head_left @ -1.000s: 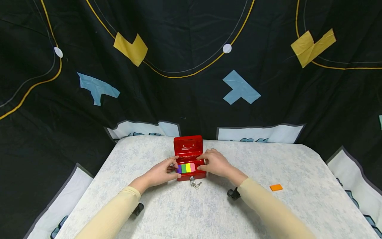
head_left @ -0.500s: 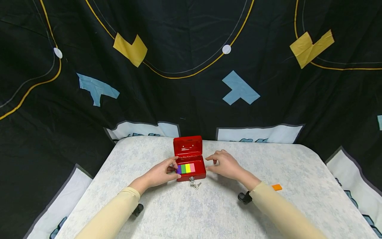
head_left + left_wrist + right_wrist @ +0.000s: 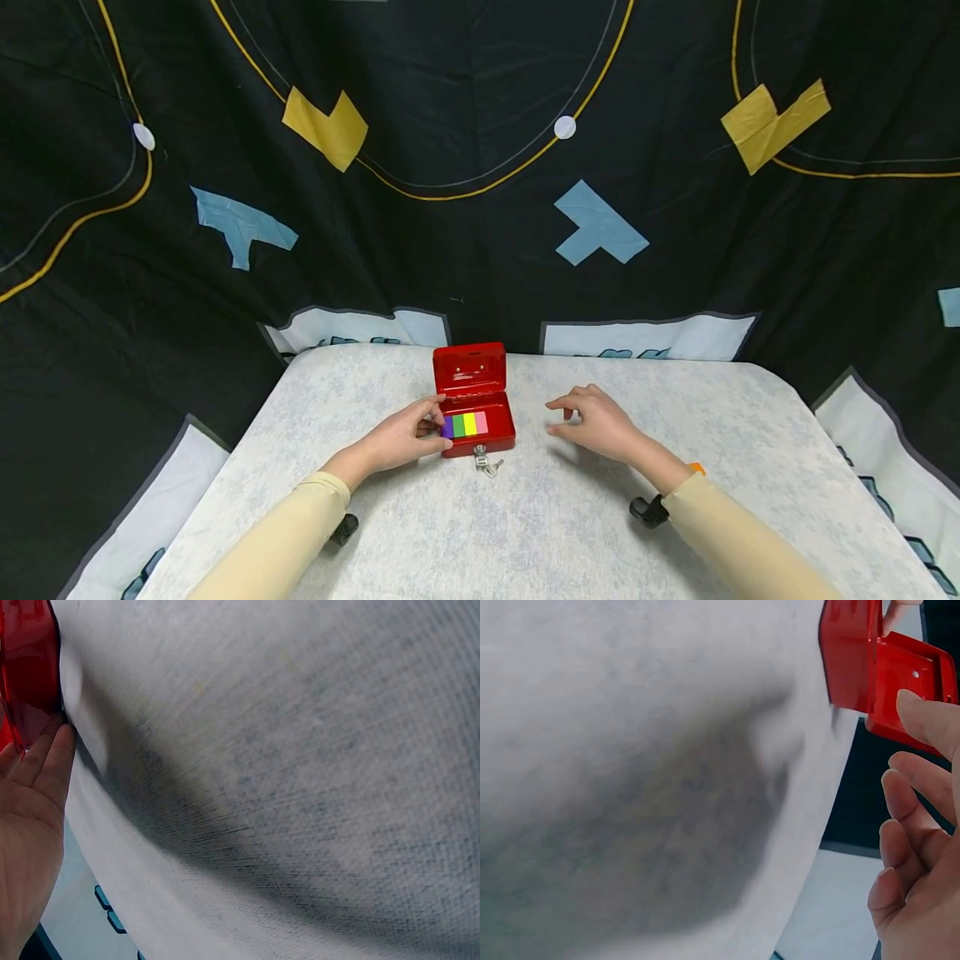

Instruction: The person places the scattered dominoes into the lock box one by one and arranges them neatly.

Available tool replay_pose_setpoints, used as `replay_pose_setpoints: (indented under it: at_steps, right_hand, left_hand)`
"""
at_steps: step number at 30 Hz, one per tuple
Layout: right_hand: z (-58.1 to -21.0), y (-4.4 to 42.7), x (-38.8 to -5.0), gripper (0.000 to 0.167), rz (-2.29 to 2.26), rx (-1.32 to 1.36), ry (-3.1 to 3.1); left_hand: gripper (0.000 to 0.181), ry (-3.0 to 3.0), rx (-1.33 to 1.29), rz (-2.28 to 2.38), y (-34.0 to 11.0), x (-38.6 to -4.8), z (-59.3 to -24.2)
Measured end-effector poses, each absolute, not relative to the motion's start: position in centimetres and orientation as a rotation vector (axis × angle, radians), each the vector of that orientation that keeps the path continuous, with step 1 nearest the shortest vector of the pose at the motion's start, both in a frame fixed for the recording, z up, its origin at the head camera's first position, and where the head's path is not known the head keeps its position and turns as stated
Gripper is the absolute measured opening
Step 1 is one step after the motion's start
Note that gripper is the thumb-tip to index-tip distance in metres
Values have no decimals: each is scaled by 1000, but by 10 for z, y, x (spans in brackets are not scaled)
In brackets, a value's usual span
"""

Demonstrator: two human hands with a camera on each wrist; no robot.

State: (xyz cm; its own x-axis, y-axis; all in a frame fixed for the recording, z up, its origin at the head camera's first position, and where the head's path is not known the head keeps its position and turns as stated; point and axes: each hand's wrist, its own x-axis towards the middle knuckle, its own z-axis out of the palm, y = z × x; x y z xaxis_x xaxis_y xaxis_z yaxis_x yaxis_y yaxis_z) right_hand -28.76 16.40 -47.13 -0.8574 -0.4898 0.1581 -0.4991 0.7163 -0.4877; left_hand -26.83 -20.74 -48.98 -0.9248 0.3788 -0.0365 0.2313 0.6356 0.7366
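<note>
A red cash box [image 3: 495,417] stands on the table with its lid [image 3: 470,367] raised. Purple, green, yellow and pink flat blocks [image 3: 470,424] lie side by side in it, towards the left end. My left hand [image 3: 401,437] holds the box's left end, thumb by the front corner and index finger near the back; in the left wrist view its other fingers [image 3: 52,761] lie along the red wall. My right hand [image 3: 600,423] is apart from the box, to its right, with fingers loosely bent and nothing in them. Keys [image 3: 491,468] hang from the front lock [image 3: 481,455].
An orange block [image 3: 697,468] lies on the table at right, mostly hidden by my right forearm. The table has a pale patterned cloth [image 3: 525,533]. A black curtain [image 3: 465,258] with taped shapes hangs behind it.
My right hand has left the right side of the box and moved rightward over the table. Its forearm now covers most of the orange block. The left hand stays at the box.
</note>
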Motion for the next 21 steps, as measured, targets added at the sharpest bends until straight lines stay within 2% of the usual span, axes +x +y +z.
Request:
replay_pose_setpoints:
  at_steps: [9,21]
  right_hand:
    - [-483,203,-270,44,792,767,-2917]
    - [-490,263,-248,46,675,528,-2942]
  left_hand:
    - [36,2679,507,1147,-207,-268,-493]
    - [36,2670,505,1162,-207,-269,-491]
